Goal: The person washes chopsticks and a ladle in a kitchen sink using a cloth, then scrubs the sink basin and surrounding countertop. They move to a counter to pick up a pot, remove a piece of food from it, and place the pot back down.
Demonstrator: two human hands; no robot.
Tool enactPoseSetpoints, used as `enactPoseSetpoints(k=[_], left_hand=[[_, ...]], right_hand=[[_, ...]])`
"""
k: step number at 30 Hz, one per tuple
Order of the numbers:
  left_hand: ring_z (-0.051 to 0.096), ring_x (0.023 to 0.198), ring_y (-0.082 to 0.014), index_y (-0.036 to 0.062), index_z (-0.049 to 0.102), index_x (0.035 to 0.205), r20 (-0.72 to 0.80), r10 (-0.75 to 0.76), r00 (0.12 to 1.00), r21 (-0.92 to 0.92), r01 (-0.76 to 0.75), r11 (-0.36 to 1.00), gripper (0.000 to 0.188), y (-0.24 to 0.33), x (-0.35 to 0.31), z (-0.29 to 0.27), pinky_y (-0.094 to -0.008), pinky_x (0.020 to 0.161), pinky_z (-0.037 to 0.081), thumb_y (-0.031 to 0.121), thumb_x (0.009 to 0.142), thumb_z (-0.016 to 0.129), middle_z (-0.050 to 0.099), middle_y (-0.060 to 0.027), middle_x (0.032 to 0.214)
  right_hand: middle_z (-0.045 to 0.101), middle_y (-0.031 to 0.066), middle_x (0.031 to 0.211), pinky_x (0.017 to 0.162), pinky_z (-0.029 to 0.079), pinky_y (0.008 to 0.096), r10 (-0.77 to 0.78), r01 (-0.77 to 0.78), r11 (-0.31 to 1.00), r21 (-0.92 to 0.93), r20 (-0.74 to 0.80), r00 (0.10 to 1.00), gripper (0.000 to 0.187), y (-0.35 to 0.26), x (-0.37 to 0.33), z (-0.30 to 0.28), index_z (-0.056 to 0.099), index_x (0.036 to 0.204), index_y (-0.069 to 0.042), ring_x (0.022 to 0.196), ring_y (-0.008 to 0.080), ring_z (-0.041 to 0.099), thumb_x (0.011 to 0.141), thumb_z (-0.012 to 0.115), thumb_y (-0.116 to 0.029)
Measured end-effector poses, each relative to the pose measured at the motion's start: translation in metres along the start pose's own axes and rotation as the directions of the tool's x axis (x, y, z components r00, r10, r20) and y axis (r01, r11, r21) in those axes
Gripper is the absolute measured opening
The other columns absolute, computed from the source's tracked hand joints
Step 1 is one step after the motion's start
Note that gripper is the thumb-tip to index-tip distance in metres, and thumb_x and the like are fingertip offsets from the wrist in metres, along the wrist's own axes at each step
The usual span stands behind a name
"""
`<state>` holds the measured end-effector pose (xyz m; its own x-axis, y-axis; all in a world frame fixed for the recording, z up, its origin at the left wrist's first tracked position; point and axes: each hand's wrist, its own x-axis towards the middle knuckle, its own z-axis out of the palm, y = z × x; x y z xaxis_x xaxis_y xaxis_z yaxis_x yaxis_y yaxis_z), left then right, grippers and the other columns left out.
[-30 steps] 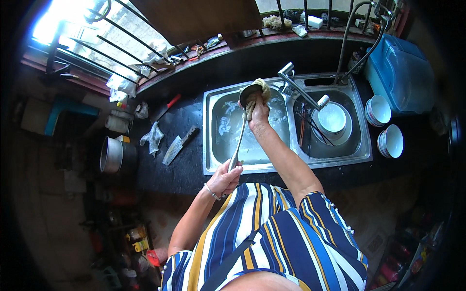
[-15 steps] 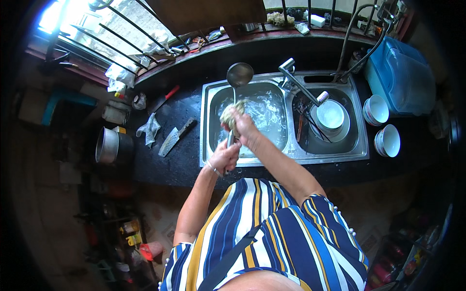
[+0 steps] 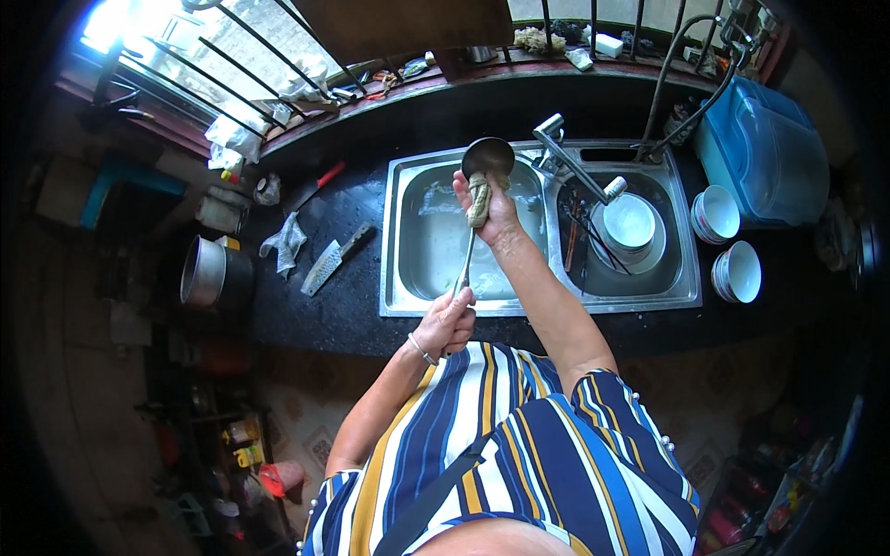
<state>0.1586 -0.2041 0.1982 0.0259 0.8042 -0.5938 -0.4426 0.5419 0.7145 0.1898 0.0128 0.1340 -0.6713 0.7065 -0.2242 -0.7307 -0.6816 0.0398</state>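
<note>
Black counter (image 3: 306, 326) spans the middle of the frame, its near edge just beyond the striped shirt (image 3: 491, 435); closest to the body, at lower centre, the left hand (image 3: 447, 324) is closed round the handle end of the ladle (image 3: 488, 156), a bracelet (image 3: 424, 349) at its wrist; this grip probably steadies the tool, leaving the other hand free to work along it.

Farther up, the ladle lies over the left basin (image 3: 422, 264) of the sink (image 3: 387, 232); its long axis runs nearly straight up the frame, leaning slightly right, with the handle toward the body and the scoop pointing away, near the far rim; whether the scoop's hollow faces up or down I cannot tell. At the neck, the right hand (image 3: 502, 211) grips a tan cloth (image 3: 478, 199) against the metal, likely so that it rubs there; how hard it presses does not show.

Right of centre, bowls (image 3: 630, 222) sit in the other basin beside thin sticks (image 3: 571, 246); two stacks (image 3: 739, 271) (image 3: 716, 213) stand on the counter, within reach but outside the sink; left of centre lie a cleaver (image 3: 323, 269), a crumpled bag (image 3: 285, 243) and a red-handled knife (image 3: 330, 174), with a pot (image 3: 215, 273) farther left; beyond, the tap (image 3: 584, 165) angles over the right basin, a blue box (image 3: 774, 148) fills the upper right, and window bars (image 3: 243, 79) cross the upper left.
</note>
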Motion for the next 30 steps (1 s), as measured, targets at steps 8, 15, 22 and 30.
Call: enactPoseSetpoints(k=[8, 15, 22, 30], left_hand=[[0.024, 0.042, -0.0031, 0.0145, 0.043, 0.094, -0.083, 0.065, 0.994, 0.118, -0.055, 0.991, 0.026, -0.005, -0.011, -0.01, -0.0203, 0.035, 0.021, 0.039, 0.1, 0.047, 0.031, 0.0069, 0.058], [0.065, 0.059, -0.0343, 0.0066, 0.048, 0.101, -0.074, 0.764, 0.641, 0.942, 0.296, -0.156, 0.018, -0.017, -0.032, -0.083, -0.0437, 0.048, 0.052, 0.022, 0.094, 0.053, 0.06, -0.0155, 0.072], [0.064, 0.059, -0.0248, 0.008, 0.05, 0.092, 0.035, 0.75, 0.661, 0.835, 0.393, -0.385, 0.005, 0.003, -0.046, -0.088, -0.0335, 0.048, 0.052, 0.008, 0.09, 0.054, 0.054, -0.0086, 0.072], [0.064, 0.065, -0.0282, 0.0079, 0.054, 0.099, 0.067, 0.741, 0.669, 0.918, 0.25, -0.308, 0.014, 0.006, -0.066, -0.075, -0.0361, 0.052, 0.052, 0.008, 0.086, 0.06, 0.057, -0.0125, 0.076]], right_hand=[[0.067, 0.0111, 0.092, 0.069, 0.056, 0.0298, -0.212, 0.269, 0.687, -0.675, 0.168, 0.963, 0.021, -0.015, 0.028, -0.03, 0.062, 0.105, 0.001, 0.079, 0.0195, 0.067, 0.085, 0.066, -0.004], [0.058, 0.0117, 0.119, 0.095, 0.048, 0.0347, -0.203, 0.017, -0.46, -0.888, 0.124, 0.971, 0.047, -0.063, 0.008, -0.024, 0.049, 0.123, 0.0, 0.11, 0.0202, 0.057, 0.086, 0.069, -0.02], [0.064, 0.0187, 0.111, 0.101, 0.042, 0.0409, -0.009, 0.345, -0.43, -0.834, 0.387, 0.922, 0.057, -0.007, -0.041, -0.002, 0.061, 0.116, 0.0, 0.111, 0.0283, 0.058, 0.095, 0.045, -0.051], [0.06, 0.0212, 0.115, 0.082, 0.056, 0.0435, 0.128, -0.34, 0.202, -0.919, -0.32, 0.939, 0.046, -0.044, 0.008, -0.02, 0.051, 0.128, -0.004, 0.102, 0.0293, 0.064, 0.1, 0.041, -0.04]])
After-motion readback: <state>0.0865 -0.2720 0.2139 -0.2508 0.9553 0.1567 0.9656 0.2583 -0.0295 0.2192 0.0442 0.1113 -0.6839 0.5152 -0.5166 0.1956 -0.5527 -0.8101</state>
